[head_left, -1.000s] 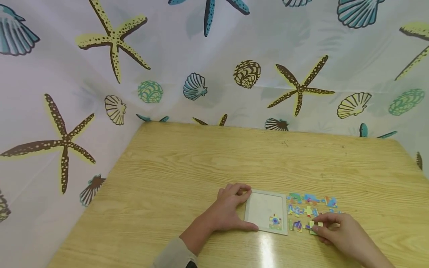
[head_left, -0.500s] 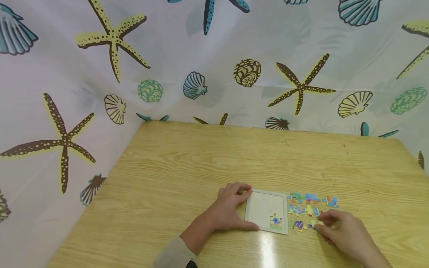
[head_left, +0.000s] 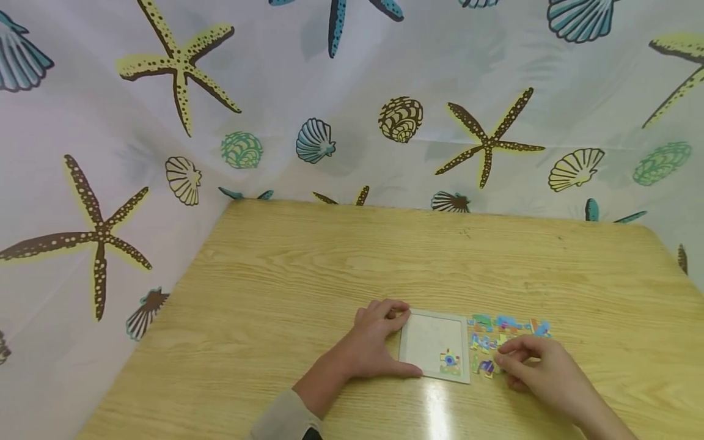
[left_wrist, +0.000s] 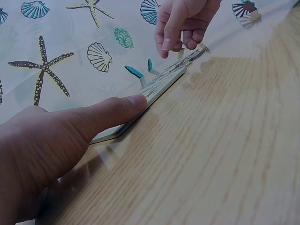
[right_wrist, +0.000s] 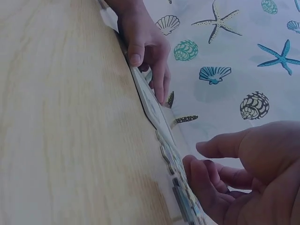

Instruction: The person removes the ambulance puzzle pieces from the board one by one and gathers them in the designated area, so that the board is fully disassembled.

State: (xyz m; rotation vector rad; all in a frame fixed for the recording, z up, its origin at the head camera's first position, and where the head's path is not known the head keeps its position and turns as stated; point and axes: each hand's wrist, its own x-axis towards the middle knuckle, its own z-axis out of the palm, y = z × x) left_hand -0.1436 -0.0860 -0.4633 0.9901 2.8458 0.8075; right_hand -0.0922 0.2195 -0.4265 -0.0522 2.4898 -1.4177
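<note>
A pale square puzzle tray lies flat on the wooden table. At its left side my left hand holds it, thumb at the near edge and fingers at the far left corner. One puzzle piece with a blue round shape sits in the tray's near right corner. Over the loose pieces right of the tray hovers my right hand, thumb and forefinger slightly apart with nothing seen between them. Its fingertips are beside a purple-patterned puzzle piece, and the hand hides some pieces behind it.
Several colourful loose puzzle pieces lie in rough rows along the tray's right side. The wooden table reaches back to a white curtain printed with shells and starfish, which also rises at the left and right.
My right hand has let go of a yellow-green puzzle piece and moved left toward the purple-patterned one. My left hand has stayed on the tray.
</note>
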